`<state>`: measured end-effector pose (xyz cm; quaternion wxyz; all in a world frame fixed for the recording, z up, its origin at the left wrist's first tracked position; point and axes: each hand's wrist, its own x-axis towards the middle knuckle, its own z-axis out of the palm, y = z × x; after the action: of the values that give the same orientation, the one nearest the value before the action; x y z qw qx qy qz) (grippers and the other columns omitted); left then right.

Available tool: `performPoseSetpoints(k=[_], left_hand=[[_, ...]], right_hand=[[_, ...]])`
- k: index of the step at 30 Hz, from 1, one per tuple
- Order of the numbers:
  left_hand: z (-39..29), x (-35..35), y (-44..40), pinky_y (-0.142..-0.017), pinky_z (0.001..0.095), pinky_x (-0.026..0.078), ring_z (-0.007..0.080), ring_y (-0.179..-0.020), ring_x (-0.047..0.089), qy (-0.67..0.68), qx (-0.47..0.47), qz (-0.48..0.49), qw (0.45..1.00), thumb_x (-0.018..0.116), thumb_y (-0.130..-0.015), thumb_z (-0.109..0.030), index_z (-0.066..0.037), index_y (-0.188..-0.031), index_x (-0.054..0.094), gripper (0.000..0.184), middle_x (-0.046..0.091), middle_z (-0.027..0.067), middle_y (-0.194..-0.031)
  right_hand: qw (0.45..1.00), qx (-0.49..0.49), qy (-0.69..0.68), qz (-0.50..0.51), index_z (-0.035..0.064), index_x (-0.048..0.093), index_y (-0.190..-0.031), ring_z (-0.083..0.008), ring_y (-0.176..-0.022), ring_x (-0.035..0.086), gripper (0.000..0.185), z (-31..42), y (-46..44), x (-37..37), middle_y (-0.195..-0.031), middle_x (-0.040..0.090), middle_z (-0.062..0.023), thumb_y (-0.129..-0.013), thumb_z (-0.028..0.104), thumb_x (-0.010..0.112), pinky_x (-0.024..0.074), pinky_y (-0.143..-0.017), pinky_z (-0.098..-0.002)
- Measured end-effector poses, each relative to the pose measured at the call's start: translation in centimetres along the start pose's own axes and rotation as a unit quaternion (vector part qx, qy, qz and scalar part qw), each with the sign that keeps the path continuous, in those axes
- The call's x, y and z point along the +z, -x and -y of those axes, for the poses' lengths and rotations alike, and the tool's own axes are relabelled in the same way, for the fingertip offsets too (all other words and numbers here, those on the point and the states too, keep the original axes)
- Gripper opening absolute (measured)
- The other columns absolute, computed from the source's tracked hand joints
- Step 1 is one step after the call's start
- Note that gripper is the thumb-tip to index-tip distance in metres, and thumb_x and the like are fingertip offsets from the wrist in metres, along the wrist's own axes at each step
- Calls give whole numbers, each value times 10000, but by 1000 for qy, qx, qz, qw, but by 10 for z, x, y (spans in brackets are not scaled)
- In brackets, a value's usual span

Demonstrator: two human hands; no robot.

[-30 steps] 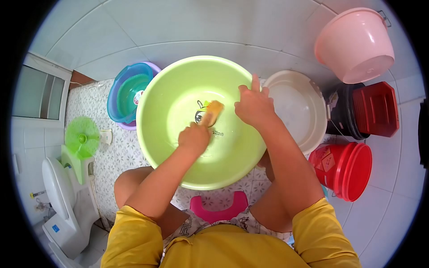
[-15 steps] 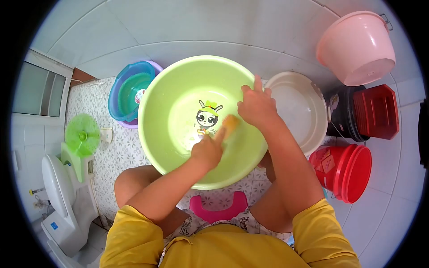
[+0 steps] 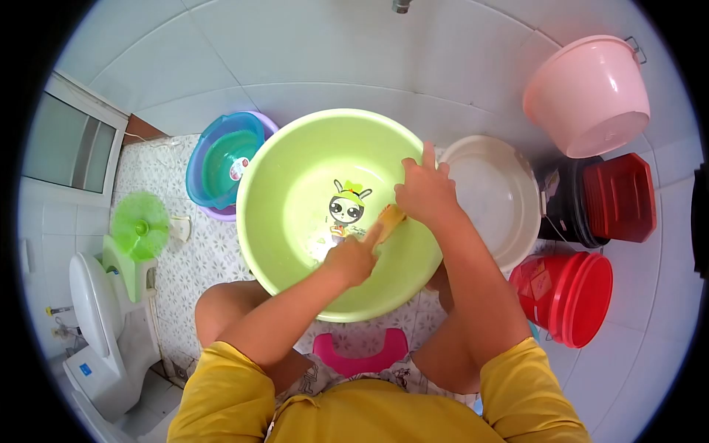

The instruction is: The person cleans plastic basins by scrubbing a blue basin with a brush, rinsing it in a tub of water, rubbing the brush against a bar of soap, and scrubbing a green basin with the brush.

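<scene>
A large light-green plastic basin [image 3: 277, 155] sits before me, with a cartoon rabbit print [image 3: 346, 210] on its bottom. My left hand [image 3: 352, 261] is closed around the handle of a yellowish scrub brush [image 3: 389, 219]. The brush head is against the inner right wall of the basin, or very near it. At the basin's right rim, my right hand [image 3: 427, 190] grips the edge, its fingers reaching over to the inside and one finger pointing up along the rim. The bristles are mostly turned away from view.
To the left stand stacked teal and purple basins [image 3: 198, 173], a green round-topped object [image 3: 139, 225] and a white toilet [image 3: 94, 295]. A whitish basin [image 3: 495, 199], a red bucket [image 3: 565, 295], a dark-red tub [image 3: 624, 196] and a pink bucket [image 3: 591, 96] line the right. A pink stool [image 3: 360, 362] lies below.
My left hand has moved the brush slightly right and down along the basin's inner wall. My right hand stays on the rim. The whole view has shifted slightly, showing more wall above.
</scene>
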<state>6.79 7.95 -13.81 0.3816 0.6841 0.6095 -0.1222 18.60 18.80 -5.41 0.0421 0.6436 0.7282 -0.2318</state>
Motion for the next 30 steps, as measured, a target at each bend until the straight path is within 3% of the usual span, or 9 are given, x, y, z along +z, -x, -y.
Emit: performPoseSetpoints(k=[3,7,11,15,17,19,21,25,30], left_hand=[[2,0,-6,-820,475,465,408,-912,594,2,-64,-17,998,444,-884,-278,-273,-1440,77,667,512,313,-1083],[31,-22,-16,-759,425,494,356,-884,606,29,-173,-107,979,468,-860,-223,-233,-1442,92,693,523,238,-1026],[48,-42,-16,-768,426,489,363,-892,604,34,-193,-143,970,483,-859,-299,-221,-1435,145,672,547,244,-1043],[40,-51,-2,-801,459,466,365,-899,604,146,-82,-112,980,463,-865,-412,-220,-1371,340,555,623,215,-990],[24,-55,15,-787,468,467,379,-861,607,151,-45,-183,970,452,-879,-401,-228,-1352,380,509,631,216,-929],[3,-78,51,-758,464,475,394,-831,605,180,-38,-197,963,449,-886,-374,-218,-1341,407,483,624,227,-900],[-5,-86,78,-749,454,469,383,-815,603,210,1,-260,942,469,-880,-379,-219,-1352,397,504,612,225,-844],[-34,-144,152,-703,443,456,365,-741,584,200,25,-324,924,493,-883,-349,-221,-1359,393,503,574,200,-755],[-52,-246,191,-634,426,429,329,-648,538,87,137,-607,778,512,-889,-280,-184,-1338,427,466,524,162,-691]], right_hand=[[1000,-2,2,-2,9,543,-1128,-446,-1224,321,402,0,1,-1,-1465,151,-193,-746,133,580,359,-926,-561],[1000,-6,-2,0,15,536,-1141,-454,-1237,303,410,-1,2,0,-1467,143,-187,-754,144,581,347,-937,-568],[1000,-11,-9,2,23,527,-1156,-452,-1260,272,409,0,5,-4,-1468,143,-176,-768,145,573,314,-961,-587],[999,-29,-18,-26,34,501,-1198,-438,-1279,242,460,-1,7,-2,-1457,169,-180,-762,149,593,247,-1001,-599],[995,-62,-13,-80,45,493,-1212,-434,-1266,268,485,0,6,2,-1439,202,-197,-758,166,611,256,-1009,-560],[986,-90,-7,-138,57,486,-1226,-430,-1253,294,510,-1,9,3,-1421,234,-213,-753,183,630,266,-1017,-521],[954,-179,-101,-216,39,477,-1224,-429,-1248,296,504,-3,11,-2,-1381,301,-228,-746,113,618,273,-1023,-495],[913,-231,-182,-282,26,467,-1221,-425,-1237,310,502,4,23,-20,-1364,326,-229,-738,49,602,279,-1028,-466],[879,-282,-244,-296,22,477,-1201,-419,-1190,343,494,33,44,-58,-1347,337,-224,-721,25,593,305,-998,-463]])
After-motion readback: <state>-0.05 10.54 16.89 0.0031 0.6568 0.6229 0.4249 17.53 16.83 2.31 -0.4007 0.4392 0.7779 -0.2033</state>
